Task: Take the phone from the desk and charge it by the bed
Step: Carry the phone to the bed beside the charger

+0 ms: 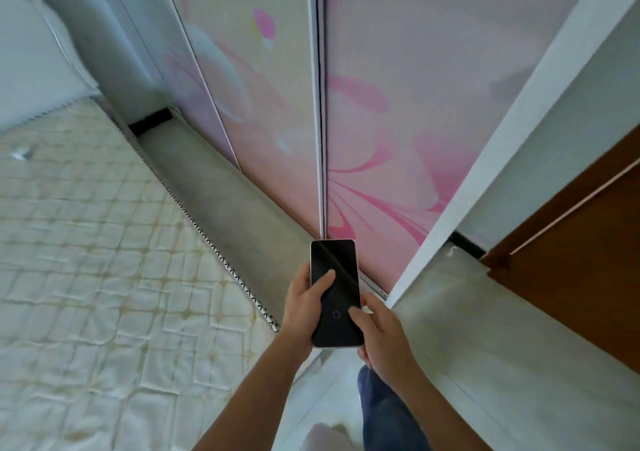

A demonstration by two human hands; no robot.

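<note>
Cradling the phone point(335, 294), both grips pinch its edges: left hand point(304, 306), right hand point(382, 338); stiff, slick, breakable glass, probably light, best held along its sides

I count one phone point(335, 291), screen dark, held by two hands: left hand point(304, 306) and right hand point(384, 338). One mattress point(86, 260) fills the left. Two flower-printed sliding doors at far centre: left panel point(249, 104), right panel point(433, 104). One brown wooden door point(581, 263) at right. One jeans-clad leg point(384, 412) near.
</note>
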